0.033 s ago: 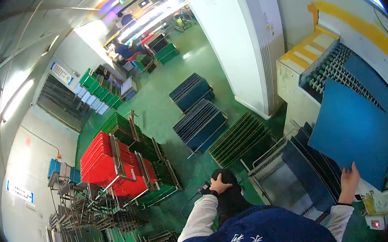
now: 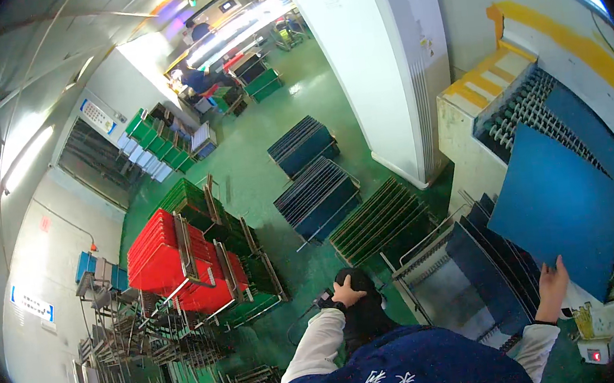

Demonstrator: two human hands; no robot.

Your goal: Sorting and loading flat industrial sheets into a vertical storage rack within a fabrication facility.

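A large flat blue panel (image 2: 559,206) leans at a slant on the conveyor rollers (image 2: 520,120) at the right. My right hand (image 2: 554,289) grips its lower corner, thumb and fingers at the edge. A second blue panel (image 2: 590,120) lies partly behind it on the rollers. Just left of the gripped panel, several dark panels (image 2: 491,269) stand in a slotted rack (image 2: 426,287). My left hand (image 2: 349,292) lies with fingers spread over a black rounded shape (image 2: 368,308) that looks like a head, in front of the dark blue garment. A dark device sits by the left wrist.
Racks of blue panels (image 2: 317,198) and green panels (image 2: 381,221) stand on the green floor ahead. Red panels (image 2: 168,258) fill a rack at left, beside stacked metal frames (image 2: 167,356). A tall white cabinet (image 2: 368,58) rises ahead. People sit at a lit far bench.
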